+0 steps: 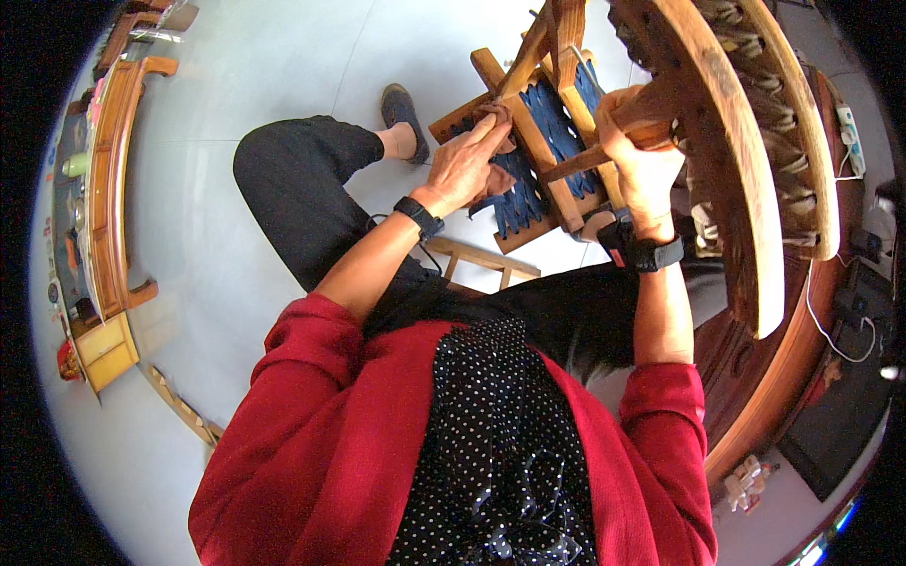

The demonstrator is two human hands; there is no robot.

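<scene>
My left hand (459, 172) is closed on a brown cloth (498, 181), pressing it to a wooden bar near the end of a slanting leg. My right hand (644, 172) wraps round a wooden leg of a folding stool (746, 123). That stool is lifted and tilted at the right, with two thick curved rails and grey-brown woven webbing between them. Behind and below my hands stands another wooden piece with dark blue woven webbing (555, 121). Where the two frames cross, I cannot tell which bars belong to which.
A ladder-like wooden frame (486, 257) lies by my legs. At the left stands a long wooden table (115, 189) with a yellow box-like piece (106, 347) at its end. On the right are a dark wooden cabinet (755, 415), a white power strip (849, 141) and loose cables.
</scene>
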